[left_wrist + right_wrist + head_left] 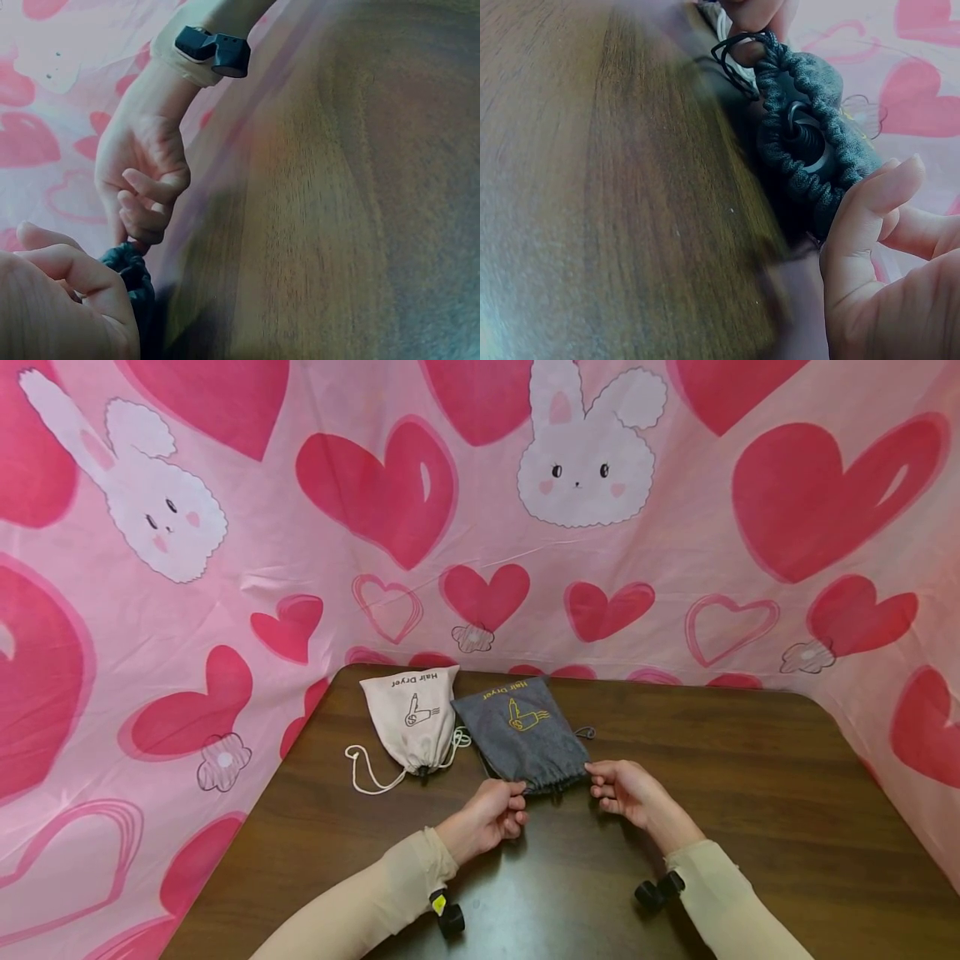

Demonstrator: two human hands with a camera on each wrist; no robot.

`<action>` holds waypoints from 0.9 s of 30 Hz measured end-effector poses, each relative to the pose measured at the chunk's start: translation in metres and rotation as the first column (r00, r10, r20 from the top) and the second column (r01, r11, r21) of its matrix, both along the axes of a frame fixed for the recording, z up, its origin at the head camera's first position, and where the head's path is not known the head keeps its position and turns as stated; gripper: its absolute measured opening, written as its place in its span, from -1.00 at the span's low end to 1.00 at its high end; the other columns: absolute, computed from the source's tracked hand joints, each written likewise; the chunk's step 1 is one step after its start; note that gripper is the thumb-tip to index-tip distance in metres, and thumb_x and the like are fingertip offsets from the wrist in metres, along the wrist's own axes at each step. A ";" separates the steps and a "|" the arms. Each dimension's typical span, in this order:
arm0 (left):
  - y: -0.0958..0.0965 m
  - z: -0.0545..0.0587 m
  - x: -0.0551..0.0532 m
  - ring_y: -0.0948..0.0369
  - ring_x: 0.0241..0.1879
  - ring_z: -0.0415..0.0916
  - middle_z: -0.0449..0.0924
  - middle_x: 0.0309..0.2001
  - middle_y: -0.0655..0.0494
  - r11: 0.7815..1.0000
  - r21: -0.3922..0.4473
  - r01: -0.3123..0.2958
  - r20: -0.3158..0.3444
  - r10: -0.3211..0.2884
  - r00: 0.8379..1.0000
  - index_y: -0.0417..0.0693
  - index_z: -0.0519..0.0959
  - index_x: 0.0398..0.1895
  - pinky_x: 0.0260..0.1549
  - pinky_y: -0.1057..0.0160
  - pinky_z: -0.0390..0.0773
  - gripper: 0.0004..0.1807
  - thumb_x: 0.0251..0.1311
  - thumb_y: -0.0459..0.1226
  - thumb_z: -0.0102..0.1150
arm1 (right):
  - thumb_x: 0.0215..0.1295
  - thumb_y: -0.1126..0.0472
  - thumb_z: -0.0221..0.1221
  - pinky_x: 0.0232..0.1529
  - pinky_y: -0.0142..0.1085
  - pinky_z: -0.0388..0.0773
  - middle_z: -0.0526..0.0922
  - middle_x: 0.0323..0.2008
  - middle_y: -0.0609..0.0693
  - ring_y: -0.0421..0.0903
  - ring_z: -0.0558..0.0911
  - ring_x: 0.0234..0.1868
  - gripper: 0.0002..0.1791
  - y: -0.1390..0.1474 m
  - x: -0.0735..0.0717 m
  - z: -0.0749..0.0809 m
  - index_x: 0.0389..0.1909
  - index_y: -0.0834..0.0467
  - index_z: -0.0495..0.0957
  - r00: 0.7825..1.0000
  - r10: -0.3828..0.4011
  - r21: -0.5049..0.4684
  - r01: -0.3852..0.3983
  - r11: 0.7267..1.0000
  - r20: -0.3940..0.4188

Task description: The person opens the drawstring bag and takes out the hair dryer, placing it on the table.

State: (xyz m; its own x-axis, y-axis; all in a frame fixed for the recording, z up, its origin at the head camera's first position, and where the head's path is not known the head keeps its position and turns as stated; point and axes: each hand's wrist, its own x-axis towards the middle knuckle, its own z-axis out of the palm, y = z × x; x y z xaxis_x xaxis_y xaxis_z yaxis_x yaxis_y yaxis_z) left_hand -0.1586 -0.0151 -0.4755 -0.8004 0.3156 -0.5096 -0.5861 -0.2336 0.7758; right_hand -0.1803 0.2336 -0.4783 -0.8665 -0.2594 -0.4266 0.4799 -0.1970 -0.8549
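Note:
A dark grey drawstring bag (pixel 517 735) with a yellow hair dryer print lies on the table, its gathered mouth facing me. My left hand (pixel 491 817) pinches the left corner of that mouth. At the right corner my right hand (pixel 632 792) pinches the hem between thumb and fingers. In the right wrist view the ruffled mouth stands partly open, and a black coiled cord (pixel 808 142) shows inside. A black drawstring loop (pixel 735 56) sticks out by the left hand's fingers. The rest of the bag's contents is hidden by the cloth.
Left of the grey bag lies a cream drawstring bag (pixel 416 718) with a black hair dryer print, its mouth drawn together and its white cord (pixel 367 781) looped on the wooden table (pixel 750 760). A pink heart-patterned cloth (pixel 480 510) hangs behind the table.

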 end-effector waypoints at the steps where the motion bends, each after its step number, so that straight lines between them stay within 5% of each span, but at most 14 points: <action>1: 0.000 0.000 0.000 0.32 -0.64 0.21 0.08 -0.62 0.24 1.000 0.001 0.000 0.002 0.000 1.000 -0.04 0.22 -0.39 -0.71 0.55 0.11 -0.72 0.60 -0.38 -0.11 | 0.62 0.31 0.01 -0.52 -0.48 0.53 0.48 -0.55 -0.13 -0.27 0.55 -0.55 -0.81 0.000 0.000 0.000 -0.26 0.16 0.52 1.000 0.003 0.001 -0.003 1.000 -0.001; 27: -0.009 0.002 0.002 0.29 -0.62 0.19 0.09 -0.59 0.22 1.000 0.014 0.003 0.023 -0.003 1.000 -0.05 0.20 -0.33 -0.70 0.52 0.11 -0.75 0.62 -0.37 -0.11 | 0.63 0.32 -0.02 -0.52 -0.48 0.51 0.47 -0.56 -0.12 -0.26 0.55 -0.53 -0.74 0.006 -0.001 0.003 -0.31 0.16 0.55 1.000 -0.010 -0.001 0.010 1.000 0.005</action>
State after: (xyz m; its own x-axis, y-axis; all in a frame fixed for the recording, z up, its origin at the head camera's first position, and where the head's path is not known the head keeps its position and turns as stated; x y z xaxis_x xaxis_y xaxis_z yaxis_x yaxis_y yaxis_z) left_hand -0.1568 -0.0242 -0.4739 -0.7875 0.3251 -0.5236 -0.6047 -0.2427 0.7586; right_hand -0.1816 0.2394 -0.4753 -0.8669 -0.2512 -0.4305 0.4820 -0.2027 -0.8524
